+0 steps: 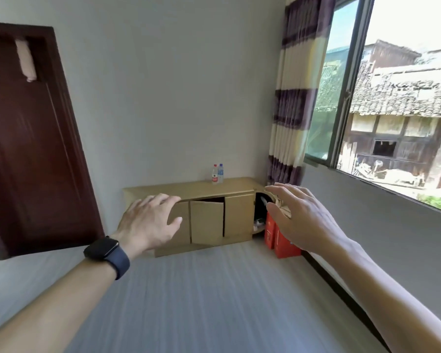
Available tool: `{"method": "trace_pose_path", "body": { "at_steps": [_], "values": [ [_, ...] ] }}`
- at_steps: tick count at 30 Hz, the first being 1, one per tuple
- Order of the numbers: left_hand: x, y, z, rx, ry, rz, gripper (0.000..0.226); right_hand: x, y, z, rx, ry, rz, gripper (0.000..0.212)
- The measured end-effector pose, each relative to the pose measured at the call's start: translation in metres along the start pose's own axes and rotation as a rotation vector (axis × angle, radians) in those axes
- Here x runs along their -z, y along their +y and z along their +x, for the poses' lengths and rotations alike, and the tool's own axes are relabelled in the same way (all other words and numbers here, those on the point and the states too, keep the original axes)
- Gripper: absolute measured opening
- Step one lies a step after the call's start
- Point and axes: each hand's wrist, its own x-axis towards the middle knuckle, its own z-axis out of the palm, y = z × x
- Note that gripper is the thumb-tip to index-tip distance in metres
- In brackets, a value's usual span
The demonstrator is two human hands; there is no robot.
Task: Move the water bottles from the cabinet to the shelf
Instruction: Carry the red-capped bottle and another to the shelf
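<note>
Both arms are stretched forward at mid-frame. The left hand point(148, 220) (a dark watch point(102, 248) is worn at its wrist) and right hand point(298, 215) are held with fingers point(163, 198) spread, nothing grasped. Two water bottles point(217, 174) are stood atop the low cabinet point(238, 215) at centre. A window point(402, 98) is seen at upper right.

head-worn view looks forward and down across the floor point(214, 289) toward a distant cabinet point(237, 215)

2 water bottles point(217, 174) atop cabinet point(189, 191)
</note>
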Motion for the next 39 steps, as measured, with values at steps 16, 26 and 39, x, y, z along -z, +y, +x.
{"method": "trace_pose_path", "body": {
  "at_steps": [16, 26, 39],
  "values": [
    [-0.141, -0.084, 0.323, -0.039, -0.037, -0.027, 0.057, -0.185, 0.089, 0.284, -0.045, -0.026, -0.028, 0.043],
    [-0.258, -0.096, 0.528, -0.051, -0.074, -0.037, 0.053, -0.306, 0.196, 0.446, -0.063, -0.064, -0.032, 0.042],
    [-0.364, -0.127, 0.766, 0.086, -0.095, -0.037, 0.050, -0.422, 0.346, 0.683, 0.037, -0.135, -0.008, 0.055]
  ]
}}
